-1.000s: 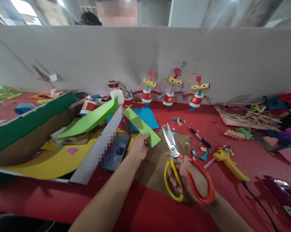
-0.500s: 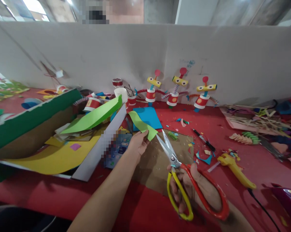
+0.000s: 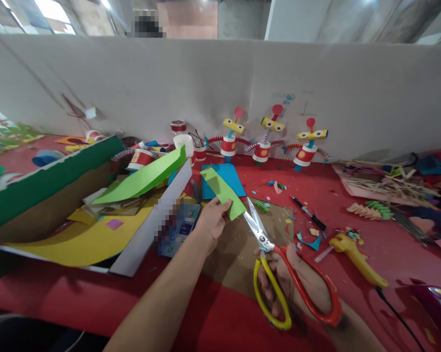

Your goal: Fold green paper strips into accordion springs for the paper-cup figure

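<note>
Between the thumb and fingers of my left hand (image 3: 213, 219) is a strip of light green paper (image 3: 222, 188), stretching up and away over a blue sheet (image 3: 238, 177). My right hand (image 3: 297, 274) grips a pair of scissors (image 3: 263, 239) with one yellow and one red handle. Their blades stand apart and point at the near right end of the strip; one blade tip meets that end, partly out of sight behind it. Under both hands lies a brown cardboard piece (image 3: 235, 256) with paper scraps on it. A phone (image 3: 179, 232) rests left of my left hand.
Several cup figures, among them one with a red round top (image 3: 305, 154), stand along the white partition (image 3: 132, 73). A green-sided box (image 3: 59, 171) holding coloured paper is on the left. To the right lie a pen (image 3: 308, 212) and a yellow glue gun (image 3: 355, 259) with a cord.
The green strip has shifted right and turned flatter, bringing its near end against the scissor blades. My left hand moved slightly right; the scissors' handles have come a little closer together.
</note>
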The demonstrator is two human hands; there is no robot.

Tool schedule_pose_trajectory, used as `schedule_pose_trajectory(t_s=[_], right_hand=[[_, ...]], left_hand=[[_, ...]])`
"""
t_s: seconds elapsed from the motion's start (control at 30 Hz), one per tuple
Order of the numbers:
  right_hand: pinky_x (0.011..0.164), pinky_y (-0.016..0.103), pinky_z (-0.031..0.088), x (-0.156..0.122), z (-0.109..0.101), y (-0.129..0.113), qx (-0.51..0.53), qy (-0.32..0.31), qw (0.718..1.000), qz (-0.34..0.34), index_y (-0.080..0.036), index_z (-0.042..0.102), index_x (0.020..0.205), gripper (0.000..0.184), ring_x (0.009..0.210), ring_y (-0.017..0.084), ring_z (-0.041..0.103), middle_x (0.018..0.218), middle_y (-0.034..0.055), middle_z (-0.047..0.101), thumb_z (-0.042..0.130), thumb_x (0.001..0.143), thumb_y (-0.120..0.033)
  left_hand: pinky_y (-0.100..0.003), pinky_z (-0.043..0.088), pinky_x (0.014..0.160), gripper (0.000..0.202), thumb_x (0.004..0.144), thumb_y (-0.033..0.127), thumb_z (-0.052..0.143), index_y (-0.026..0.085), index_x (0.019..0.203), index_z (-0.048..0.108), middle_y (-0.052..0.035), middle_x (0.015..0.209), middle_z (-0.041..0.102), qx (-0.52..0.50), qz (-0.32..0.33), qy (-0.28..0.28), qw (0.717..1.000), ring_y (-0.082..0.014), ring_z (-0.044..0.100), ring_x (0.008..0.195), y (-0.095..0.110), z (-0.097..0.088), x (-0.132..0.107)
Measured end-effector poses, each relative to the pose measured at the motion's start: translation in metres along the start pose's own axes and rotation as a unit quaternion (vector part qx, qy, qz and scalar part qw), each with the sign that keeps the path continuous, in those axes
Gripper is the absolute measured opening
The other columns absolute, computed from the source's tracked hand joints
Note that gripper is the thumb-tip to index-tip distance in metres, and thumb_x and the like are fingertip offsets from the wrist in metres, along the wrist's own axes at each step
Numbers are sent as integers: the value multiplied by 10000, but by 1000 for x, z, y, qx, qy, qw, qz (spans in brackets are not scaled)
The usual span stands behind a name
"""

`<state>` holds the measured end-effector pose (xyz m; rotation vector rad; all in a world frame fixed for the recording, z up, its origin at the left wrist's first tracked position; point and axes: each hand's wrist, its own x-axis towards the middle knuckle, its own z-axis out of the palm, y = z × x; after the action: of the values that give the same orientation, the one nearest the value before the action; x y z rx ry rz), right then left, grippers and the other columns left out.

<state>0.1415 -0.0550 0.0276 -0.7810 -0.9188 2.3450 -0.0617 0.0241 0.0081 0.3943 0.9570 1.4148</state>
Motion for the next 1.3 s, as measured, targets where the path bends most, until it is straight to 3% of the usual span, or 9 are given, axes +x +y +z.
schedule_pose_trajectory(t_s=[0.13,0.23,0.3,0.37,0.67,0.93,1.17,1.3], right_hand=[[791,403,486,2,-2,2,17,-1,1000,-5,-157,504,1143,332,951,193,563,1134,80,541,512,855,-323],[579,299,503,5,-3,5,35,-4,999,-11,-157,507,1115,436,773,170,584,999,83,581,465,838,-490],[408,223,416,6,-3,7,47,-5,999,-15,-162,504,1087,590,621,147,550,863,80,588,373,788,-652],[350,191,346,6,-5,7,69,-9,997,-14,-166,494,1072,676,546,130,506,761,66,568,291,753,-727],[357,180,309,3,-7,6,112,-34,993,-6,-159,497,1011,645,522,117,467,704,55,521,230,786,-701],[369,189,317,7,-7,4,121,-40,992,-1,-177,474,1066,659,520,118,449,700,50,524,212,780,-710],[372,178,297,2,-6,1,112,-40,993,-15,-164,483,1042,653,540,118,448,718,57,514,218,784,-703],[370,181,303,2,-3,-1,109,-39,993,-19,-168,467,1069,670,536,119,437,721,62,522,183,787,-704]], left_hand=[[-238,502,610,295,572,88,737,145,830,606,-49,806,679,59,9,-56,997,-129,620,647,-4,4,-7],[-231,482,584,320,543,108,756,141,824,605,-48,794,678,76,16,-56,995,-126,610,625,-5,6,-8],[-227,474,574,307,538,109,755,136,806,606,-46,771,675,74,14,-55,996,-121,603,605,-4,6,-8],[-229,475,579,310,538,106,752,137,811,609,-47,773,676,75,10,-51,996,-122,605,609,-3,4,-7],[-226,483,586,378,540,65,742,154,878,598,-59,819,683,84,0,-48,995,-139,625,662,6,2,-8],[-216,468,554,401,547,94,756,168,900,581,-37,791,675,87,-8,-99,991,-136,627,641,-7,4,-12],[-203,458,547,391,558,69,746,177,895,580,-28,774,671,72,-5,-92,993,-121,613,618,-4,3,-13],[-199,455,538,389,586,92,733,176,933,578,-40,786,668,90,-15,-134,987,-123,609,623,-8,6,-20]])
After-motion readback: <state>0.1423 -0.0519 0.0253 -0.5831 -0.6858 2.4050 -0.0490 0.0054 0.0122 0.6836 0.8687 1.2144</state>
